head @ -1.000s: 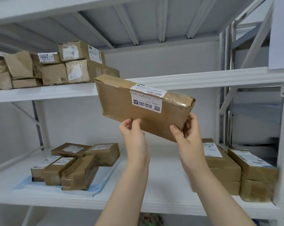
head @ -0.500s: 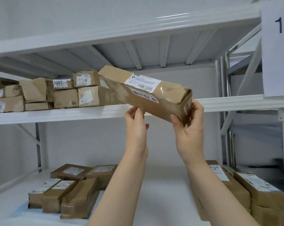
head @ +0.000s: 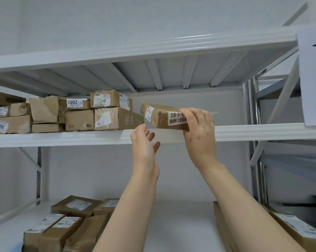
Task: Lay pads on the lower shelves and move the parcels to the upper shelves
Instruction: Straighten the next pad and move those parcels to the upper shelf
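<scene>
R hand (head: 199, 128) grips near end of brown parcel (head: 159, 116), fingers curled over its top. L hand (head: 144, 144) is open, fingers relaxed, holds nothing, just below-left of parcel, in front of upper shelf (head: 62, 138) edge. Parcel lies angled on upper shelf at front edge, just right of stacked parcels (head: 81, 113). Lower shelf (head: 180, 224) has more: L group (head: 72, 224) & R group (head: 295, 231).
</scene>
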